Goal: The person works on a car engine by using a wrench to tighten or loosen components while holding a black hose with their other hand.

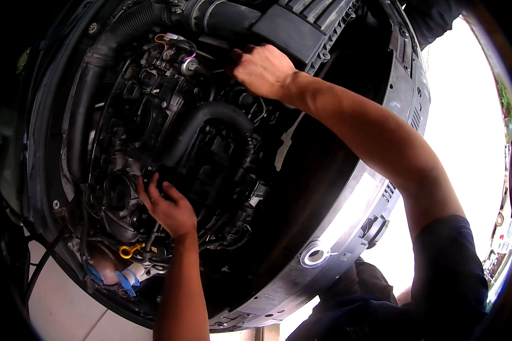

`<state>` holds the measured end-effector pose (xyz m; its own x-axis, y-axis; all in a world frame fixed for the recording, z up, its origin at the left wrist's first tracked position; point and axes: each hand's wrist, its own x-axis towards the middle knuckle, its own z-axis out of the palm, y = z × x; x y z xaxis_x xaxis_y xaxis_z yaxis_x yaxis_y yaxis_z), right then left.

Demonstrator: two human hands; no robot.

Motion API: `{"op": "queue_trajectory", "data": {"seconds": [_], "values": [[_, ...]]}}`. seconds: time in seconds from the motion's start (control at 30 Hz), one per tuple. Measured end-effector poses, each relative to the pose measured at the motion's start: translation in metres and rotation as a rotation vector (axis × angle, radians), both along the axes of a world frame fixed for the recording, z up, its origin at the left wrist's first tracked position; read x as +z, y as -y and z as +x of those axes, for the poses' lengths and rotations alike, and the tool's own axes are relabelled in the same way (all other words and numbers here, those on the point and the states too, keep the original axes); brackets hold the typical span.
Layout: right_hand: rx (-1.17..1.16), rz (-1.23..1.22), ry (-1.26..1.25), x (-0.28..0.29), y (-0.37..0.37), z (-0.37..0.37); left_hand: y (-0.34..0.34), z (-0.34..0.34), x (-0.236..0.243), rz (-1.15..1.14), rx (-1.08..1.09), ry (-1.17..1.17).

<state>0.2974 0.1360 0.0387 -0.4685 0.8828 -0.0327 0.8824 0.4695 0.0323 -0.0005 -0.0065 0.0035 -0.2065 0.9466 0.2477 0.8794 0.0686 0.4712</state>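
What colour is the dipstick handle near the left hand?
The dipstick handle is yellow; the head view shows it best.

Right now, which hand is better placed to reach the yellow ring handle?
Probably the left hand: it is much nearer the yellow ring handle, its fingers spread. The right hand is farther away, beside the black ribbed box.

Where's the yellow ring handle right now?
Lower left of the head view, in the engine bay: the yellow ring handle sits below and left of the left hand, just above a blue piece.
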Motion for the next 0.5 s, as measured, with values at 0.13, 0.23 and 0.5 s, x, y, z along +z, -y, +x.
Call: {"op": "queue_trajectory", "data": {"seconds": [0.13, 0.23, 0.5], "values": [[0.123, 0.111, 0.098, -0.01, 0.001, -0.005, 0.0, 0.0, -0.001, -0.01, 0.011, -0.014], [0.06, 0.107, 0.1, -0.003, 0.016, -0.015, -0.001, -0.003, -0.002, -0.012, 0.02, -0.03], [-0.444, -0.07, -0.439, -0.016, 0.053, -0.001, 0.0, 0.0, -0.001, -0.027, 0.008, -0.021]]}}
